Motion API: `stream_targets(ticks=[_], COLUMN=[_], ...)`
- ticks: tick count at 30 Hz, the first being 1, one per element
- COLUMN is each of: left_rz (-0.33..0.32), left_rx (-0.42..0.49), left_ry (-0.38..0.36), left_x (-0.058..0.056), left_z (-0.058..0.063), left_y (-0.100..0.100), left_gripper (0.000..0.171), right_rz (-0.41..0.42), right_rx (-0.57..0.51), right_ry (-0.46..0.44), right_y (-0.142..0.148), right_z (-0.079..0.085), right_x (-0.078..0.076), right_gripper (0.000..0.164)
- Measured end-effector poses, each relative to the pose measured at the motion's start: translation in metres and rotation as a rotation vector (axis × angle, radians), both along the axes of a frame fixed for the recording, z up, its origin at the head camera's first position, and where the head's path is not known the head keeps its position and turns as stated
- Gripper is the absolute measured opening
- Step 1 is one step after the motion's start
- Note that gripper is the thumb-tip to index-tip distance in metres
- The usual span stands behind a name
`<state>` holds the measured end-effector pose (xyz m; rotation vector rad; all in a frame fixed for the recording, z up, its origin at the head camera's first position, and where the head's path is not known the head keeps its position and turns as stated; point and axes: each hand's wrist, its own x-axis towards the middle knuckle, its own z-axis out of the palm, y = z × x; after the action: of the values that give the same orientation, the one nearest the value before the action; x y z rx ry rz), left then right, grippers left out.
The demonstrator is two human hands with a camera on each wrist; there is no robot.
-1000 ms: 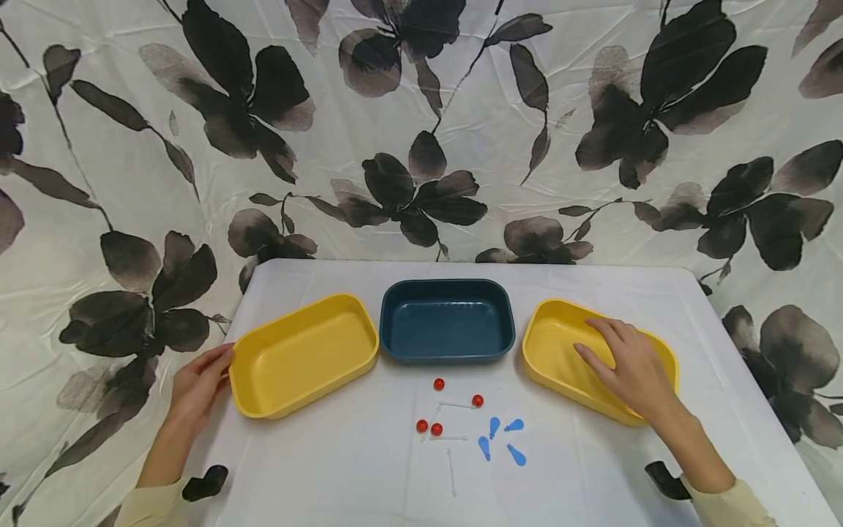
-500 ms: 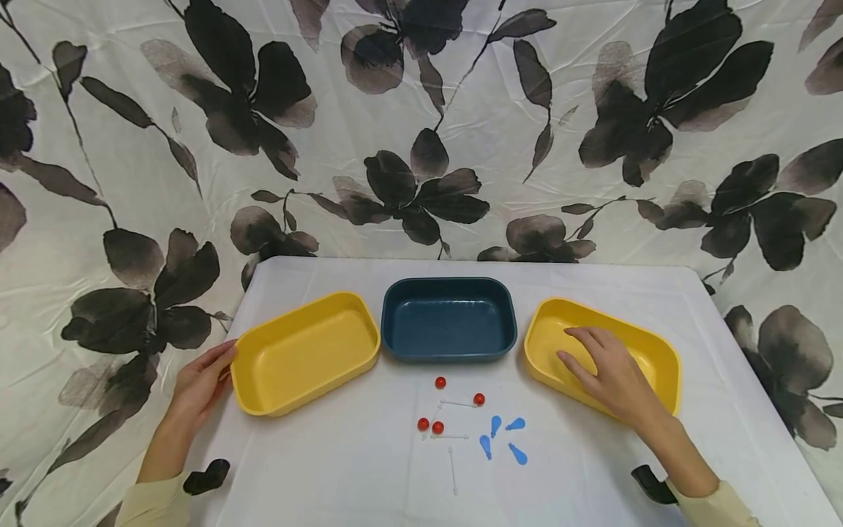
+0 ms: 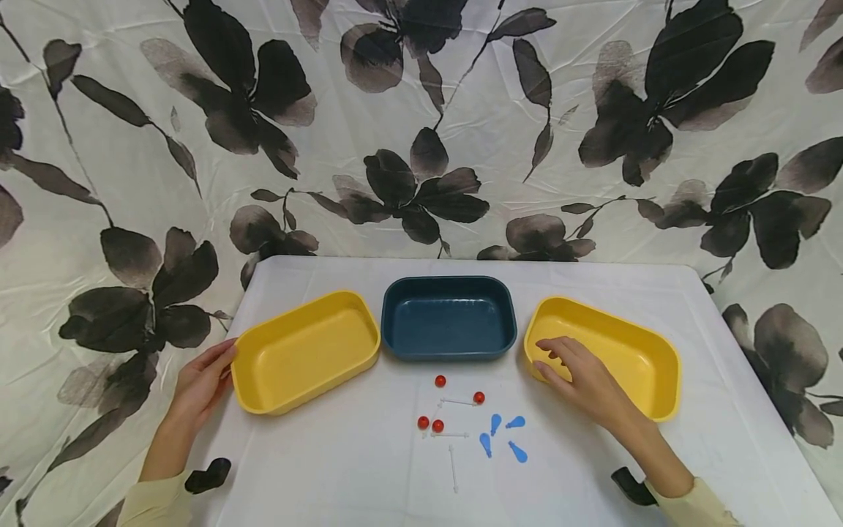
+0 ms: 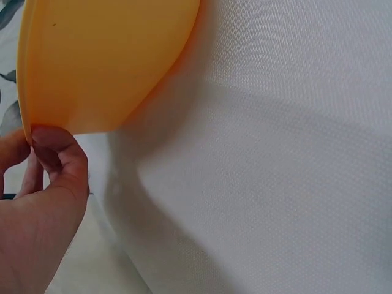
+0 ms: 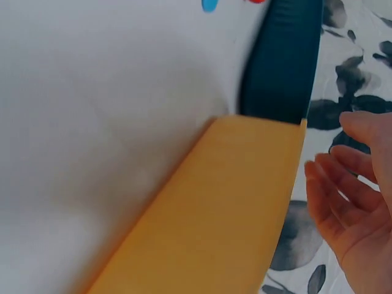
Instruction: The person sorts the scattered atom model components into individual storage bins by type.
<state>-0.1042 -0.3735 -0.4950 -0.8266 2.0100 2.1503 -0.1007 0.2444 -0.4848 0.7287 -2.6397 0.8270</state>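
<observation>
The left hand (image 3: pixel 200 384) pinches the left yellow tray (image 3: pixel 306 355) by the rim at its outer end, where it sits on the table (image 3: pixel 316 468) just beside the dark blue tray (image 3: pixel 449 322). It looks like light, stiff, smooth plastic, so the rim should give the surest hold. The right hand (image 3: pixel 586 380) hangs over the right yellow tray (image 3: pixel 632 351), fingers loosely bent, gripping nothing visible.

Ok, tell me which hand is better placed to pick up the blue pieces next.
The right hand, I'd judge: it holds nothing, and in the head view it is the nearer one to the blue pieces. The left hand grips the edge of the left yellow tray.
</observation>
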Motion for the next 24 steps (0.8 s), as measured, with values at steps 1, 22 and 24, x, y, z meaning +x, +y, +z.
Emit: stream_targets(ticks=[1,22,24], left_rz=[0.002,0.006,0.005], left_rx=[-0.005,-0.030,-0.034], left_ry=[-0.009,-0.035,-0.030], left_x=[0.000,-0.002,-0.002], left_z=[0.000,-0.004,-0.005], left_y=[0.000,-0.002,-0.003], left_gripper=[0.040,0.050,0.051], right_rz=[0.017,0.190,0.197], right_rx=[-0.005,-0.044,-0.038], right_ry=[-0.011,-0.085,-0.123], right_y=[-0.002,-0.027,-0.028], right_z=[-0.001,-0.012,-0.013], right_x=[0.000,0.019,0.021], right_gripper=[0.036,0.037,0.034])
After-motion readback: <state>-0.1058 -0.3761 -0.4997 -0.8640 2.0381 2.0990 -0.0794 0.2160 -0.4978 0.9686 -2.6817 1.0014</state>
